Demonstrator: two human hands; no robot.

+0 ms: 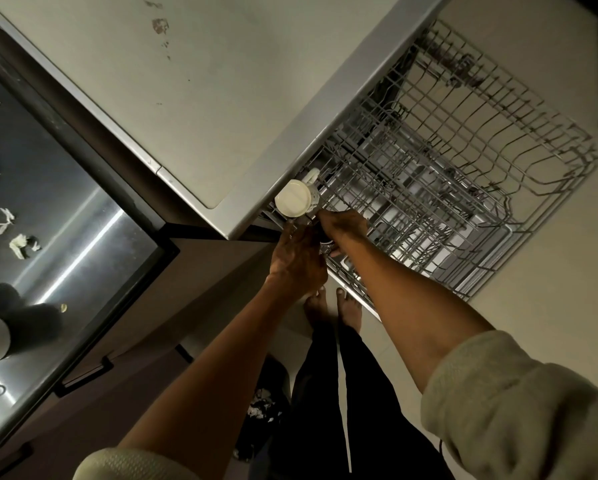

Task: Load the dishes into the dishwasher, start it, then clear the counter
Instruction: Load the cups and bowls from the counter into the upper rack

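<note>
White mug (294, 201) upside down at rack (463, 174) corner under the counter (193, 98), likely light, rigid, glazed-slick, chippable, best taken by handle or body; left hand (295, 261) and right hand (342, 226) just beside it, grip unreadable.

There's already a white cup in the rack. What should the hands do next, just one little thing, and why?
Probably settle the dark item the hands are working on into the upper rack beside the white mug, then let go. Both the left hand and right hand are bunched at the rack's near corner, and what they hold is mostly hidden.
</note>
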